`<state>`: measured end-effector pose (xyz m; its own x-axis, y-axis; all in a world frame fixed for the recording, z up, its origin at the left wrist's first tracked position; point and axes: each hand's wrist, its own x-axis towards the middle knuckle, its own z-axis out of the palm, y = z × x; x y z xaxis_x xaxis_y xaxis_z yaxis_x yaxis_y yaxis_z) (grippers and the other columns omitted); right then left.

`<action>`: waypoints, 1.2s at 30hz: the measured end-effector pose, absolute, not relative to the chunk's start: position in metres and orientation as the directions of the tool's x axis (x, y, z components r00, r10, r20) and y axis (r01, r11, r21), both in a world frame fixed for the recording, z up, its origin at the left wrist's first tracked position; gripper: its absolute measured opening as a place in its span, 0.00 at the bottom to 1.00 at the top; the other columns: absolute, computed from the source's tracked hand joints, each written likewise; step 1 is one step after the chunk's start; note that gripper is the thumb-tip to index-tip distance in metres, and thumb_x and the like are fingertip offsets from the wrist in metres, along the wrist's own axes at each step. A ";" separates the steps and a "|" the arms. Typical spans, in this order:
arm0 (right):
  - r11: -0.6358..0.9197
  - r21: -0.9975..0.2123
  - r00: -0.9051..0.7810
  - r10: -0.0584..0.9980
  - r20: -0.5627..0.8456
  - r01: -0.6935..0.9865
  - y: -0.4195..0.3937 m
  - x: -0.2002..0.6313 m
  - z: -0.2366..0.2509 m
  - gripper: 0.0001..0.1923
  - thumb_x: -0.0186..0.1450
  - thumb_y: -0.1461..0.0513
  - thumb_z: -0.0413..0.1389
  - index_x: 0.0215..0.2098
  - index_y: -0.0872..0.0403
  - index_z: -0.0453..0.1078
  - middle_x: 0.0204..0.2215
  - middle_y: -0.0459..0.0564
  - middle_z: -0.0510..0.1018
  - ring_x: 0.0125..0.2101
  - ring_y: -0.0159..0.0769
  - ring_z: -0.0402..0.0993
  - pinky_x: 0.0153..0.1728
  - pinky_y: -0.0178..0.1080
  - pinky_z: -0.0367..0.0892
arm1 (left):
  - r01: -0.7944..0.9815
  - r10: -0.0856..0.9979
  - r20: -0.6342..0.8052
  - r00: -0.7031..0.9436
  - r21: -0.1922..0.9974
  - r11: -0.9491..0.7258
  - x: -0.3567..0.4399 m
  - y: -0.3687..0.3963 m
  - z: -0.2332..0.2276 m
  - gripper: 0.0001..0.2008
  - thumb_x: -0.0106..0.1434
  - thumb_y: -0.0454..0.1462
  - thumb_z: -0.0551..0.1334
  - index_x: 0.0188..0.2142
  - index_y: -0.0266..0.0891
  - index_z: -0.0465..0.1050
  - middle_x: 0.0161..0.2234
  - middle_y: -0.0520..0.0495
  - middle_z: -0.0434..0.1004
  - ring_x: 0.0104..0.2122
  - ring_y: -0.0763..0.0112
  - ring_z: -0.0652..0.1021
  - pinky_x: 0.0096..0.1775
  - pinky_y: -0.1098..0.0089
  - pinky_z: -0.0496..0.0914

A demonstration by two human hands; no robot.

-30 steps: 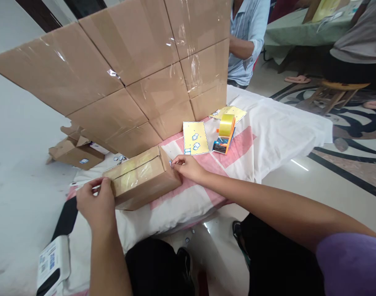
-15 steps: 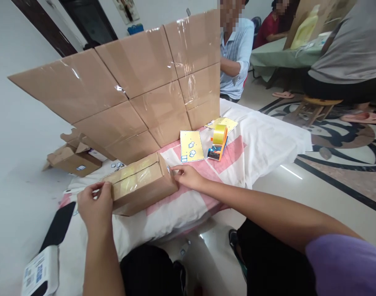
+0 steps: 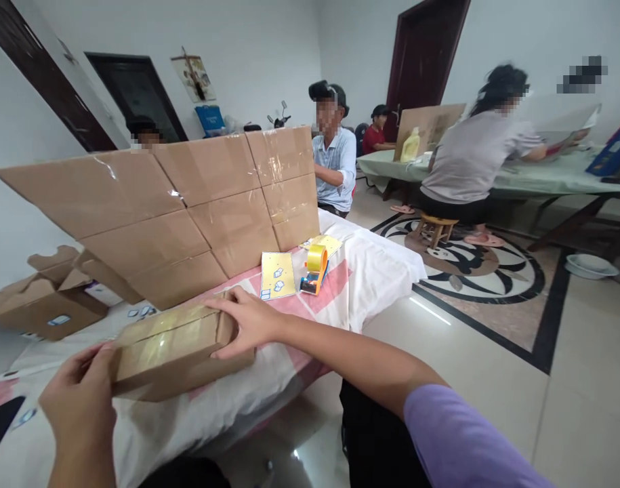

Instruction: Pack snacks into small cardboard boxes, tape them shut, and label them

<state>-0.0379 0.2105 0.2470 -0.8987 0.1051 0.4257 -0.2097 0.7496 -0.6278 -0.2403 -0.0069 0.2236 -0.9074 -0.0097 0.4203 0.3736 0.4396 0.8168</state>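
A small taped cardboard box (image 3: 172,349) lies on the cloth-covered table (image 3: 385,274), close to its near edge. My left hand (image 3: 80,403) grips the box's left end. My right hand (image 3: 246,322) lies over its right end, fingers wrapped on the top and side. Clear yellowish tape runs along the box's top seam.
A tall wall of taped cardboard panels (image 3: 188,203) stands behind the box. A yellow sticker sheet (image 3: 278,274) and an orange tape dispenser (image 3: 314,268) lie further right. An open carton (image 3: 40,301) sits at left. Other people sit at tables beyond.
My head has lifted, so the room beyond shows. My right hand moved from pinching the box's right corner to lying over its right end. The left hand stays on the left end.
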 end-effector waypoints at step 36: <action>0.311 -0.539 -0.245 0.950 0.193 0.783 0.644 0.002 0.256 0.51 0.51 0.48 0.68 0.65 0.56 0.54 0.58 0.69 0.59 0.49 0.54 0.73 0.46 0.47 0.70 | 0.899 0.851 -0.501 -0.158 0.283 0.334 -0.081 0.123 0.203 0.29 0.65 0.50 0.57 0.64 0.49 0.67 0.65 0.39 0.66 0.61 0.47 0.71 0.64 0.48 0.59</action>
<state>0.0019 0.6437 0.2563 -0.2455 0.9501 0.1925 0.7825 0.3115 -0.5392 -0.0806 0.1235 0.2030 -0.1582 0.8507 -0.5013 0.8991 0.3340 0.2830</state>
